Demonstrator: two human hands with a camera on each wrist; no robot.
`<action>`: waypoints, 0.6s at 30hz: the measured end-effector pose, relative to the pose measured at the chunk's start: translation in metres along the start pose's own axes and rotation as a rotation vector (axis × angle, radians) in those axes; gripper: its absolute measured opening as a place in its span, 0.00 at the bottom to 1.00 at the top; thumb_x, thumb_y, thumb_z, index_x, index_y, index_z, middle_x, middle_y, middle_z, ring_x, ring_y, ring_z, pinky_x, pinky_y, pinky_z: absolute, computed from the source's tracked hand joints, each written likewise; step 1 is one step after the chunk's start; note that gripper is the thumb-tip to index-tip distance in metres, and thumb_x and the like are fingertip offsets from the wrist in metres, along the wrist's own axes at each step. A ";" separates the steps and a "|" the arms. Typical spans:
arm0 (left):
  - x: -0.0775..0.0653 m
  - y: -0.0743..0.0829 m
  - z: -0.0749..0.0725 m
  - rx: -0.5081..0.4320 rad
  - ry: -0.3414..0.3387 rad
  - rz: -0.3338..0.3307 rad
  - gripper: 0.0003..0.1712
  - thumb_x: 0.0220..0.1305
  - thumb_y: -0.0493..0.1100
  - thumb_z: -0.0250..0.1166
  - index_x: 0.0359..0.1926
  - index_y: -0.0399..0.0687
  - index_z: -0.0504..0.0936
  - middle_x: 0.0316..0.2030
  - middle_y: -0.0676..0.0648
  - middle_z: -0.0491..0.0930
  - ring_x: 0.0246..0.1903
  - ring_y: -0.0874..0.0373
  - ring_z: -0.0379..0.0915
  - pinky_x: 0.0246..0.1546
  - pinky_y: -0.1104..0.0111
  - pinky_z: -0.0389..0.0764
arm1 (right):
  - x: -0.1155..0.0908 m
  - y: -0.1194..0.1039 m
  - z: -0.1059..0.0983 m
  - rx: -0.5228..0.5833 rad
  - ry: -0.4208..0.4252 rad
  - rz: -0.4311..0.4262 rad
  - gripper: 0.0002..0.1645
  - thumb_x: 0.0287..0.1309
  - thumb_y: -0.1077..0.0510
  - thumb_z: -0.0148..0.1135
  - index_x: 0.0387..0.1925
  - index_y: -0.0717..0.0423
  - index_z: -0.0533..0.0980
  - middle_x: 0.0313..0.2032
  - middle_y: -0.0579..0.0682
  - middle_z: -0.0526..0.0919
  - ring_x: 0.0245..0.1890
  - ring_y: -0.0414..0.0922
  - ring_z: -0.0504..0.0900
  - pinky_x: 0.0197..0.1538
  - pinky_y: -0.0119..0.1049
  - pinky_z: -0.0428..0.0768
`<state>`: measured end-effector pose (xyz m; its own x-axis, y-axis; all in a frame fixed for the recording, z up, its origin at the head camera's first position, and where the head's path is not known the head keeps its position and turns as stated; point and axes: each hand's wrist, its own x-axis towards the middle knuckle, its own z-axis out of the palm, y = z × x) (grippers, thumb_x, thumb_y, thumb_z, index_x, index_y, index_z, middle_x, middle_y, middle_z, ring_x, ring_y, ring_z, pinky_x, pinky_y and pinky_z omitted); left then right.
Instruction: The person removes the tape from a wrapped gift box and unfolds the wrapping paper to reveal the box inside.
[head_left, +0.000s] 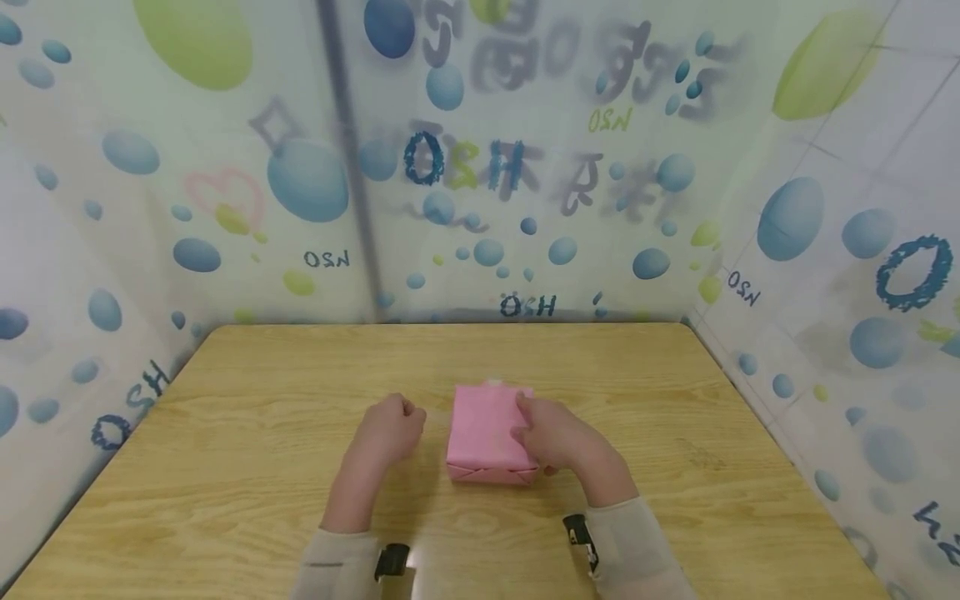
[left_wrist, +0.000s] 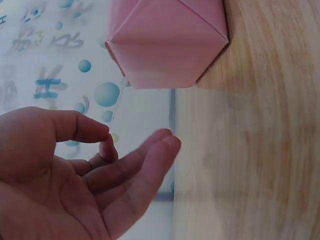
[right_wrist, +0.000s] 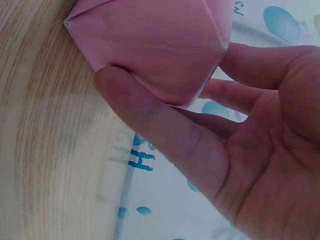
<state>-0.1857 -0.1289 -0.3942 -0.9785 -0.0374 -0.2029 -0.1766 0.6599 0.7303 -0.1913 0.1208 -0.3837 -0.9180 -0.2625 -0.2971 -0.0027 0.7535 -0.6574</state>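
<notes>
A box wrapped in pink paper (head_left: 489, 429) lies on the table, its near end showing folded creases. At its right side is my right hand (head_left: 558, 433), which holds that edge with some fingers over the top. In the right wrist view one finger (right_wrist: 150, 120) lies along the pink end face while other fingers reach the opposite side. My left hand (head_left: 390, 429) hovers left of the box, apart from it and holding nothing. Its fingers (left_wrist: 135, 175) are loosely bent in the left wrist view, below the folded pink end of the box.
The wood-grain table (head_left: 637, 375) extends around both hands. Behind it and along the sides hangs a pale curtain (head_left: 465, 233) printed with blue and green bubbles and letters. Black straps (head_left: 392, 560) show at the sleeve cuffs.
</notes>
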 end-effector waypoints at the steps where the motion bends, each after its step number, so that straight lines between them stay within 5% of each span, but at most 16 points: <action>1: 0.000 0.000 -0.001 -0.033 -0.003 0.006 0.13 0.78 0.42 0.50 0.37 0.39 0.75 0.29 0.45 0.78 0.27 0.56 0.74 0.27 0.67 0.77 | 0.000 0.000 0.000 -0.001 0.000 0.000 0.38 0.79 0.59 0.56 0.83 0.61 0.57 0.71 0.66 0.73 0.24 0.47 0.79 0.30 0.43 0.86; 6: 0.000 0.001 -0.004 -0.124 -0.019 0.008 0.15 0.79 0.41 0.49 0.52 0.33 0.75 0.44 0.36 0.85 0.35 0.51 0.82 0.34 0.64 0.87 | 0.000 0.000 0.000 -0.001 -0.001 -0.002 0.38 0.79 0.59 0.56 0.83 0.60 0.57 0.72 0.66 0.73 0.24 0.48 0.80 0.30 0.44 0.86; 11: -0.006 0.003 -0.005 -0.057 -0.135 -0.008 0.13 0.78 0.38 0.47 0.50 0.33 0.74 0.35 0.39 0.82 0.28 0.54 0.75 0.29 0.66 0.82 | 0.000 -0.001 -0.001 -0.028 0.003 -0.012 0.38 0.78 0.59 0.57 0.83 0.60 0.57 0.68 0.65 0.76 0.22 0.48 0.78 0.28 0.41 0.82; 15: -0.017 0.002 -0.003 0.059 -0.303 -0.018 0.12 0.74 0.40 0.58 0.36 0.35 0.79 0.23 0.47 0.75 0.21 0.57 0.69 0.24 0.68 0.77 | 0.002 0.001 -0.003 -0.116 0.046 -0.062 0.38 0.76 0.57 0.59 0.80 0.63 0.61 0.72 0.66 0.74 0.55 0.59 0.87 0.59 0.55 0.86; 18: -0.021 0.002 0.001 0.128 -0.389 -0.001 0.18 0.71 0.47 0.66 0.26 0.41 0.80 0.18 0.50 0.73 0.19 0.58 0.67 0.22 0.69 0.75 | 0.005 0.003 -0.003 -0.143 0.101 -0.081 0.36 0.74 0.57 0.58 0.78 0.66 0.64 0.79 0.68 0.64 0.80 0.64 0.64 0.80 0.61 0.64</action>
<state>-0.1650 -0.1264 -0.3890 -0.8605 0.2323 -0.4534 -0.1389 0.7493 0.6475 -0.1968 0.1238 -0.3852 -0.9475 -0.2699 -0.1716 -0.1282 0.8120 -0.5695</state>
